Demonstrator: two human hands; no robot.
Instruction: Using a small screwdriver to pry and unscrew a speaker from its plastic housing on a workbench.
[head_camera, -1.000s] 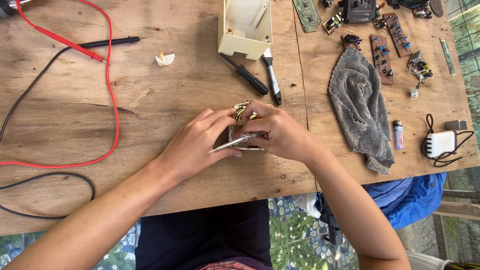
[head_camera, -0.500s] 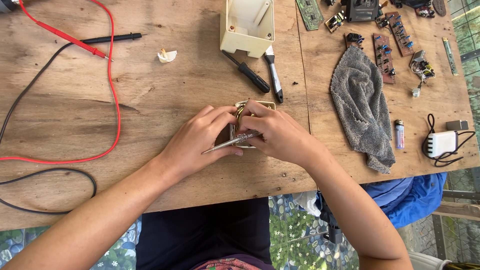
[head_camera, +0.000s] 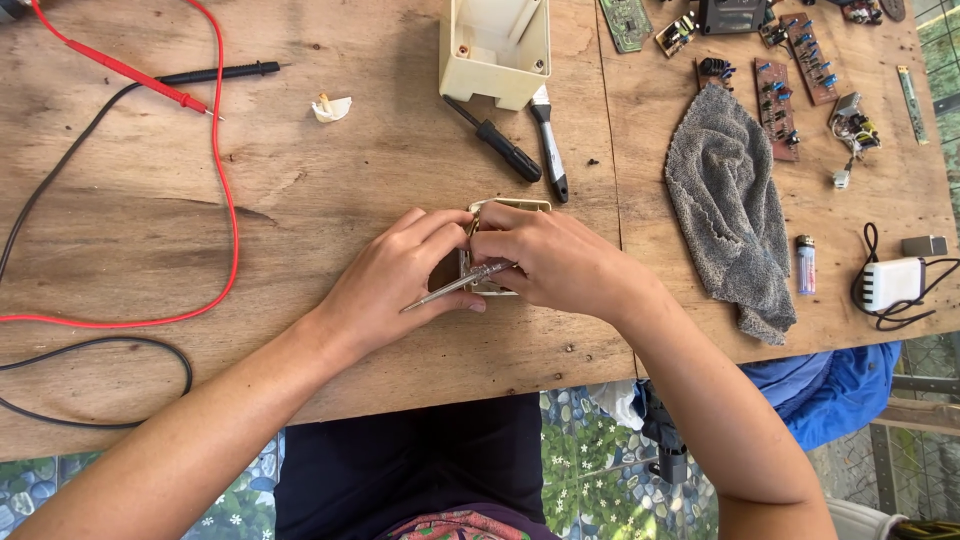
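cloth (head_camera: 730, 205) right of screwdrivers (head_camera: 520, 145)

Single head cam, looks straight down, close over wooden table (head_camera: 300, 200) w/ hands.

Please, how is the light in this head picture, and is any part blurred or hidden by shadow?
Head view: even daylight, soft shadows, no strong glare on the wooden table; the left hand, right hand and metal tweezers are sharp; the small cream part between them is mostly hidden by fingers.
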